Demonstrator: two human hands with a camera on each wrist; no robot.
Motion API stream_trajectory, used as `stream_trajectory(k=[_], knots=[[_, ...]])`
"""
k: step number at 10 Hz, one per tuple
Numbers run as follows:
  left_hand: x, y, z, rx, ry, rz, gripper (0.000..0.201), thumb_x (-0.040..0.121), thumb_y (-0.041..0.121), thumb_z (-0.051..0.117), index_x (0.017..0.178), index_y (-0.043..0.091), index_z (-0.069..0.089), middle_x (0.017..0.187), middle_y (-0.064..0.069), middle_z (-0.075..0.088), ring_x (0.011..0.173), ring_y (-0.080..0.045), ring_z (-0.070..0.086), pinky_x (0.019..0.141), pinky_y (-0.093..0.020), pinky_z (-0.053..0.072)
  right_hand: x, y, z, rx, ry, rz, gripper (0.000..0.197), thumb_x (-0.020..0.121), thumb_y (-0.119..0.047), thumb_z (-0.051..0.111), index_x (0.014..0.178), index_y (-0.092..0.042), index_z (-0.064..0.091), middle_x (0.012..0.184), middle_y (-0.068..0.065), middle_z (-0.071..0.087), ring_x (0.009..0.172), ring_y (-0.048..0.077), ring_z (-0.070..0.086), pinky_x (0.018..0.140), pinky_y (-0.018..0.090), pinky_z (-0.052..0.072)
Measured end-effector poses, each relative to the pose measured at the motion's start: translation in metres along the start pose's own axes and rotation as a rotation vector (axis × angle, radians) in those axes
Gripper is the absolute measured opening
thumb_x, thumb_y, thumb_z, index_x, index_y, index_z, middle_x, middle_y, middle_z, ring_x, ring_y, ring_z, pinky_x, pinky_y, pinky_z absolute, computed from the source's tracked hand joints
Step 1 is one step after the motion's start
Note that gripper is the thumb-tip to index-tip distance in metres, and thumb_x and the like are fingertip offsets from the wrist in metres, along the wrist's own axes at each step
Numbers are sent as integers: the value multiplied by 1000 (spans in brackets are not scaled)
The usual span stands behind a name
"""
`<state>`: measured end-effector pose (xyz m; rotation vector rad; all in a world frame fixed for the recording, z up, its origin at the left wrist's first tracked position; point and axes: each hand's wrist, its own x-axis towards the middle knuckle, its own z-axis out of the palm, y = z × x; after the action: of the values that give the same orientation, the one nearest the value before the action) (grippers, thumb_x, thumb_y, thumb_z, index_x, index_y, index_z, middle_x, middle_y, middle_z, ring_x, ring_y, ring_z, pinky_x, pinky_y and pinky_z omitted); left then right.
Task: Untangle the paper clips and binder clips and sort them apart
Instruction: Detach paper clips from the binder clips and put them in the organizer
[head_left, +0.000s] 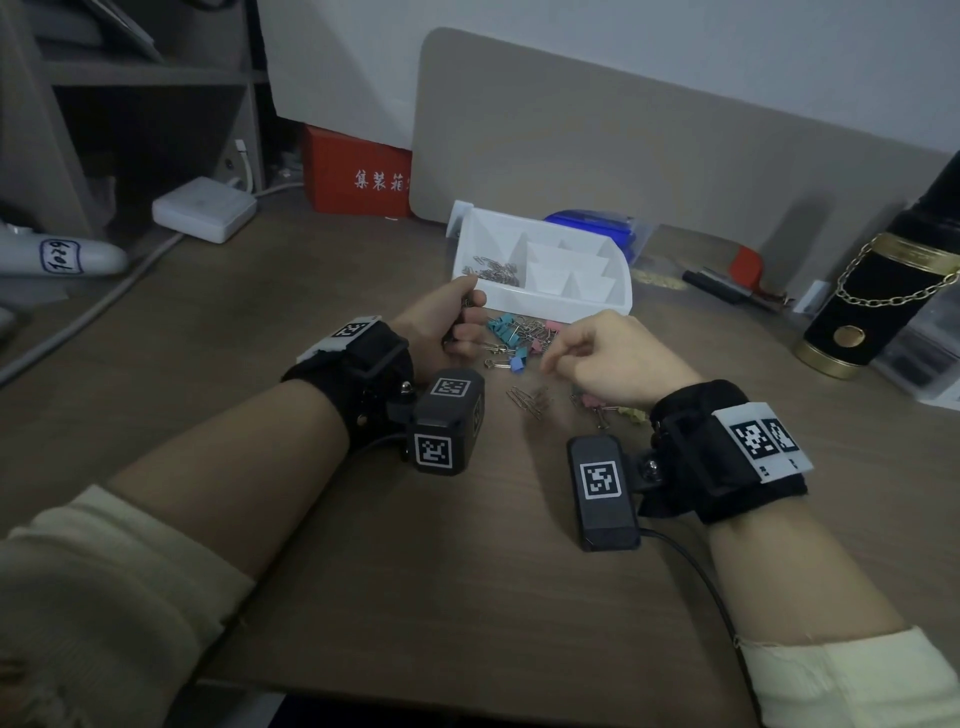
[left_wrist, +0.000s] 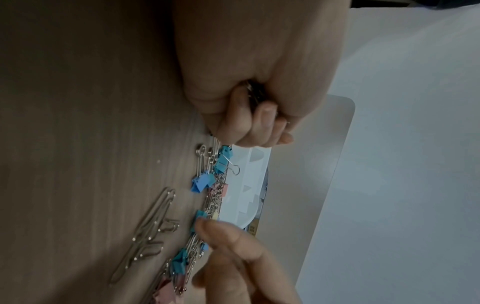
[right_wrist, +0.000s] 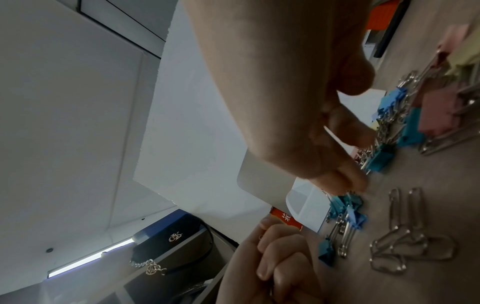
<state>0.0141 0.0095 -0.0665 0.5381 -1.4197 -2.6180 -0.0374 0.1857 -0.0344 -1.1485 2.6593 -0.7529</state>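
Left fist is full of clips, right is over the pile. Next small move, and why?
Probably drop the left hand's metal clips into the white organizer's left compartment, where paper clips already lie. It is right beside that fist, and the right hand seems to hold nothing yet.

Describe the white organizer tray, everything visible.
The white organizer tray looks like smooth moulded plastic with rounded corners, and sits flat on the wooden desk in front of the beige divider panel. Thin inner walls split it into several compartments. The leftmost holds a pile of silver paper clips; the others look empty. The tangled clip pile lies against or just short of its near wall. A blue box sits behind it. Neither hand touches it.
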Motion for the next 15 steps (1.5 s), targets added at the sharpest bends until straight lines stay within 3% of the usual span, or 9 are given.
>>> stream_trajectory(k=[1, 2, 6, 8, 9, 10, 11, 13, 15], knots=[[0, 0, 0, 11, 3, 6, 39, 103, 35, 33, 67, 20, 35, 38, 10, 29, 26, -2, 22, 29, -13, 11, 1, 2, 2, -15, -56, -34, 12, 84, -28, 69, 95, -23, 70, 91, -10, 65, 69, 4, 54, 65, 18, 46], [0, 0, 0, 14, 2, 9, 39, 103, 34, 33, 67, 19, 35, 38, 10, 28, 25, -2, 22, 28, -13, 12, 1, 3, 5, -101, -181, -49, 37, 73, -40, 78, 103, -24, 64, 89, -14, 55, 70, 0, 49, 62, 8, 37], [0, 0, 1, 22, 16, 8, 38, 102, 35, 34, 67, 19, 36, 38, 10, 28, 25, -2, 21, 27, -13, 12, 8, 2, 22, 34, -94, -92, 13, 77, -6, 76, 89, -7, 73, 73, -6, 61, 63, 0, 54, 57, -2, 38], [0, -1, 1, 34, 16, 7, 38, 102, 34, 34, 68, 19, 36, 38, 9, 29, 25, -2, 21, 26, -13, 13, 8, 4, 22, -28, -110, -114, 7, 80, -10, 73, 82, -16, 70, 68, -12, 61, 63, 1, 54, 62, 6, 42], [0, -1, 1, 38, 14, 7, 38, 102, 34, 34, 67, 19, 36, 39, 9, 29, 26, -2, 21, 26, -13, 14, 10, 3, 22, -76, -119, -111, 4, 81, -13, 72, 81, -14, 69, 73, -6, 65, 67, 5, 57, 71, 20, 48], [0, -1, 1, 48, 14, 12, 38, 102, 33, 33, 67, 19, 36, 39, 9, 29, 26, -2, 21, 27, -13, 12, 11, 3, 23, -122, -147, -101, 4, 84, -16, 70, 85, -13, 69, 81, 1, 68, 72, 9, 57, 74, 24, 49], [0, -1, 1, 54, 10, 20, 38, 102, 33, 33, 67, 19, 36, 39, 9, 29, 27, -2, 21, 28, -13, 12, 11, 1, 23, -164, -167, -97, 6, 87, -17, 67, 81, -18, 67, 76, -5, 64, 68, 5, 55, 65, 16, 44], [-1, -1, 0, 54, 8, 19, 38, 102, 33, 34, 67, 19, 37, 39, 9, 30, 27, -2, 21, 29, -14, 12, 10, -3, 20, -215, -99, -114, 14, 84, -24, 70, 72, -18, 67, 69, -5, 62, 67, 10, 55, 65, 24, 47], [0, -1, 1, 72, 13, 23, 39, 103, 34, 34, 67, 19, 36, 39, 10, 29, 26, -2, 21, 28, -13, 12, 10, -2, 21, -186, -19, -84, 8, 75, -24, 70, 67, -23, 69, 65, -11, 63, 74, 15, 63, 79, 31, 55]])
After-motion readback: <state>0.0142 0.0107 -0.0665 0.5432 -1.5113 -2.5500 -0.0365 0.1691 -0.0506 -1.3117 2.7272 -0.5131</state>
